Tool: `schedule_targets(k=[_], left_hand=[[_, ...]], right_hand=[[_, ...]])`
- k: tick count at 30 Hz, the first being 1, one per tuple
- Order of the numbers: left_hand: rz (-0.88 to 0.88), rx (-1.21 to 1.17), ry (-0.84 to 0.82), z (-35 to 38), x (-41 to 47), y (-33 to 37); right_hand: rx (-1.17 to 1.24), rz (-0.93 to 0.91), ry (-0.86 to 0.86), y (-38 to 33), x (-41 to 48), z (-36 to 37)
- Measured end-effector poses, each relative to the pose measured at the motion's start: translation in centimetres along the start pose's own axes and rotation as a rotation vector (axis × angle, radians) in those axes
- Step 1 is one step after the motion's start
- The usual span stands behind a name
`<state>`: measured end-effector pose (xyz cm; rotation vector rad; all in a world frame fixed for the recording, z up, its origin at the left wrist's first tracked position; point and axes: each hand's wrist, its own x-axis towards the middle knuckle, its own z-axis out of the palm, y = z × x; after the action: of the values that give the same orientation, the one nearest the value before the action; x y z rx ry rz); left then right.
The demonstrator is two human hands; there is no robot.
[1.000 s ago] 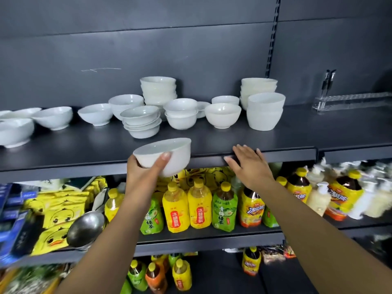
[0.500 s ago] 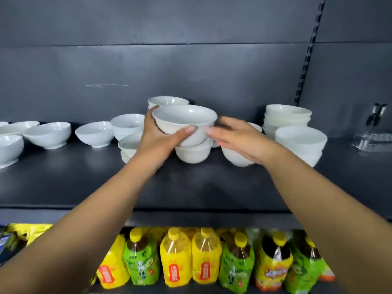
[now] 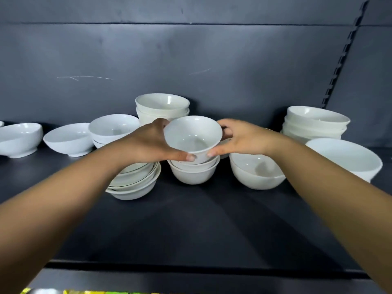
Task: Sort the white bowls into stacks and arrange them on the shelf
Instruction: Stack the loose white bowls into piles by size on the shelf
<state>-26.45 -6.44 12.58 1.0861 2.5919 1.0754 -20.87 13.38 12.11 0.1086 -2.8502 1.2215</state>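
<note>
Fingers of the left hand [image 3: 148,143] curl round the far left side of a small white bowl [image 3: 192,136], thumb pressed low on its near wall. The right hand [image 3: 244,137] grips the opposite side the same way. The bowl tilts toward the camera, and its base meets the top of a short stack of two like bowls [image 3: 193,174]; whether it is fully seated cannot be told.

All of this stands on a dark matte shelf [image 3: 191,225] backed by a dark grey panel [image 3: 191,60] with a few pale scratches. A slotted upright [image 3: 343,54] runs up the panel at right.

Just left of the short stack, partly under the left forearm, sits a stack of shallow bowls [image 3: 135,185]. Behind it rises a taller stack of cream bowls [image 3: 162,107] near the panel. Farther left are two nested bowls [image 3: 113,127] and two single bowls [image 3: 67,139] [image 3: 20,139], each apart from its neighbour.

To the right, a single rounded bowl [image 3: 254,172] lies under the right wrist. A large bowl [image 3: 343,158] is beyond it, with a rear stack [image 3: 316,124] behind.

The front half of the shelf is bare dark surface as far as its front lip [image 3: 191,266], with both forearms crossing above it. Gaps between the middle groups are narrow.
</note>
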Motion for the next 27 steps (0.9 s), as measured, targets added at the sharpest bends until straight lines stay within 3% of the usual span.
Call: schedule_targets(k=[7, 11, 13, 17, 21, 27], left_hand=[[-0.176, 0.113, -0.016, 0.4, 0.3, -0.2], [-0.248, 0.255, 0.016, 0.5, 0.4, 0.0], [-0.187, 0.372, 0.078, 0.7, 0.3, 0.0], [0.165, 0.457, 0.177, 1.6, 0.1, 1.0], [0.118, 0.389, 0.012, 2.5, 0.4, 1.2], [0.123, 0.301, -0.011, 2.3, 0.9, 0.0]], right_hand=[[-0.084, -0.018, -0.131, 1.1, 1.2, -0.9], [-0.034, 0.098, 0.009, 1.6, 1.6, -4.7], [-0.107, 0.139, 0.073, 2.0, 2.2, -6.6], [-0.430, 0.287, 0.037, 3.9, 4.9, -7.9], [-0.638, 0.337, -0.079, 5.8, 8.2, -6.7], [-0.741, 0.324, -0.148, 6.5, 10.9, -4.6]])
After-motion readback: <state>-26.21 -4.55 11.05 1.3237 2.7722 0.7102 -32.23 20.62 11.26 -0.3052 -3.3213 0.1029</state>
